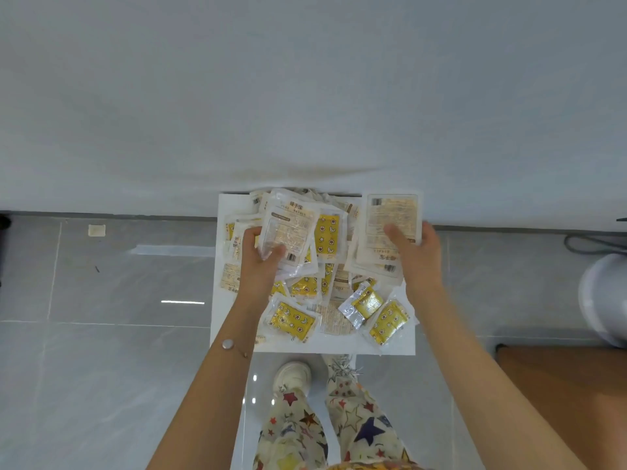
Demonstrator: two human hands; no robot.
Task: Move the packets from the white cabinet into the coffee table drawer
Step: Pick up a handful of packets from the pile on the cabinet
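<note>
Seen from above, the white cabinet top [400, 340] carries a heap of several white and yellow packets [325, 293]. My left hand [261, 256] grips a small stack of packets [288, 228] over the left side of the heap. My right hand [415, 256] holds another stack [390, 212], printed back upward, over the cabinet's right rear corner. The coffee table drawer is not in view.
The cabinet stands against a pale wall [305, 96]. Grey floor tiles [101, 368] lie on both sides. A brown wooden surface [570, 385] and a white rounded object [607, 300] are at the right. My feet [295, 374] stand just before the cabinet.
</note>
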